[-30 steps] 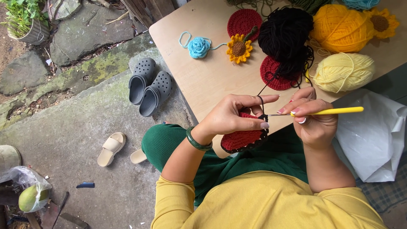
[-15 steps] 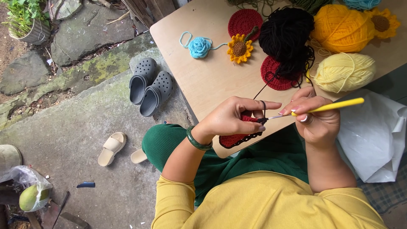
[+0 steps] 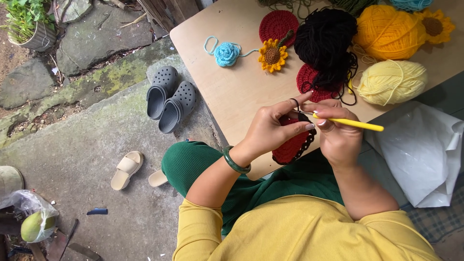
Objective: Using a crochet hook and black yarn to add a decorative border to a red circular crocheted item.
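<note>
My left hand [image 3: 273, 128] pinches a round red crochet piece with a black edge [image 3: 292, 145] over the near edge of the wooden table [image 3: 232, 92]. Black yarn loops over my left forefinger and runs up to the black yarn ball [image 3: 326, 38]. My right hand [image 3: 338, 135] grips a yellow crochet hook [image 3: 353, 123], its tip at the piece's top edge between both hands. A green bangle [image 3: 235, 163] sits on my left wrist.
On the table lie a blue crochet rose [image 3: 226, 53], a small sunflower [image 3: 272, 55], two red discs [image 3: 279, 24], an orange yarn ball [image 3: 389, 31] and a pale yellow ball [image 3: 392, 82]. A white plastic bag [image 3: 420, 154] lies at right. Grey clogs [image 3: 169, 99] and beige slides [image 3: 126, 169] sit on the stone ground.
Both hands and the red piece have shifted slightly up toward the table. The hook's handle has tilted, now pointing down to the right.
</note>
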